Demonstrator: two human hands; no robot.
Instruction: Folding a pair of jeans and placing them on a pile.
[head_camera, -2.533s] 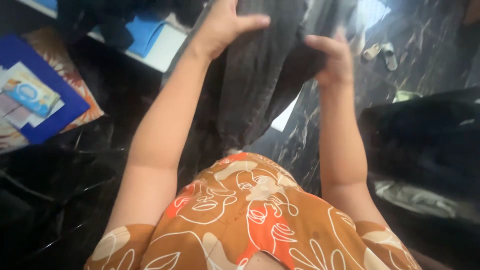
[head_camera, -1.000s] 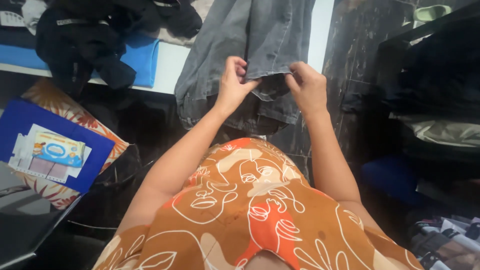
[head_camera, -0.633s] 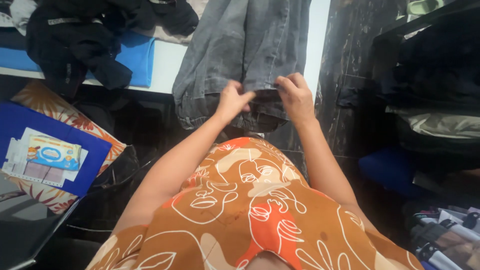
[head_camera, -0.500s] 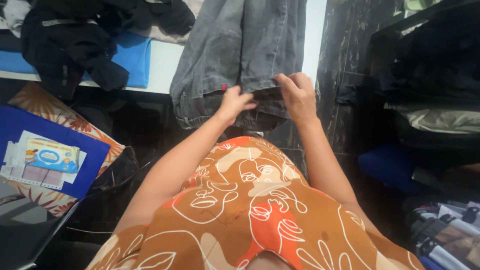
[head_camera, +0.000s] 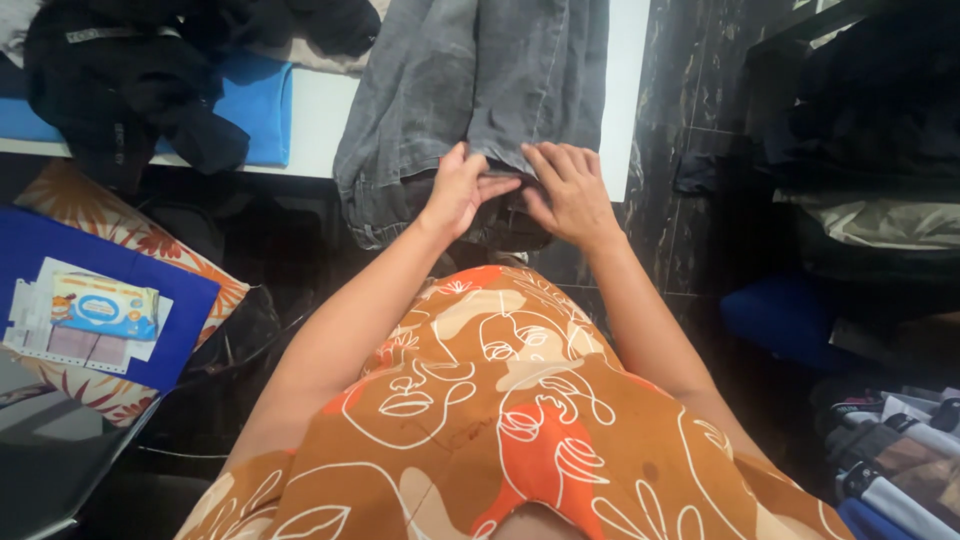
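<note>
A pair of grey jeans (head_camera: 480, 70) lies on a white table (head_camera: 320, 120), its waist end hanging over the near edge. My left hand (head_camera: 455, 192) is curled on the waist fabric, thumb pointing right. My right hand (head_camera: 562, 192) lies right beside it on the same fold, fingers stretched flatter and thumb tucked under the cloth. The two hands nearly touch at the table's edge, just above my orange patterned dress (head_camera: 500, 420).
Black clothes (head_camera: 130, 80) are heaped on a blue cloth (head_camera: 255, 100) at the table's left. A blue folder (head_camera: 170, 300) with a wipes pack (head_camera: 105, 305) lies on a patterned cushion at left. Dark bags (head_camera: 870, 110) stand at right, folded clothes (head_camera: 900, 460) bottom right.
The jeans came down from being held up and now lie on the table. My hands moved closer together and lower onto the waist end, the right hand's fingers flattening out.
</note>
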